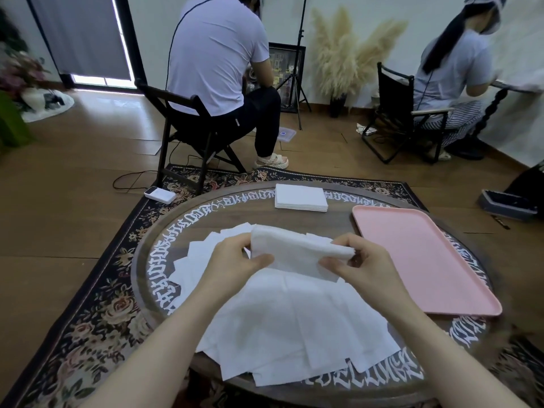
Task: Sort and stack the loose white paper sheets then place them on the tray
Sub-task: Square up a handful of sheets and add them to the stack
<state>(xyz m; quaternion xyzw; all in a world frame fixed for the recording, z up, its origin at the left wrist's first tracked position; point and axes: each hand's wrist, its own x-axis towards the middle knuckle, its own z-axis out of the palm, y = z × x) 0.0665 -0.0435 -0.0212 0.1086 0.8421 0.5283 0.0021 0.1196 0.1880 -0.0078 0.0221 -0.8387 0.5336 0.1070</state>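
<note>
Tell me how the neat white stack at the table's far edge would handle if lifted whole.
The neat stack is probably light. Likely floppy: the held sheet sags between the left hand and right hand. Its loose layers may slide apart unless supported from below.

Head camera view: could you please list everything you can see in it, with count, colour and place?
held sheet: one, white, lifted between both hands
loose sheets: many, white, spread over the table's near half
stacked sheets: one neat pile, white, table's far edge
tray: one, pink, table's right side, nothing on it
round table: one, dark wood, white lettering round the rim
rug: one, dark floral, under the table
folding chairs: two, black, beyond the table, a person seated on each
pampas grass: one bunch, cream, by the far wall
left hand: pinches the held sheet
right hand: pinches the held sheet
</note>
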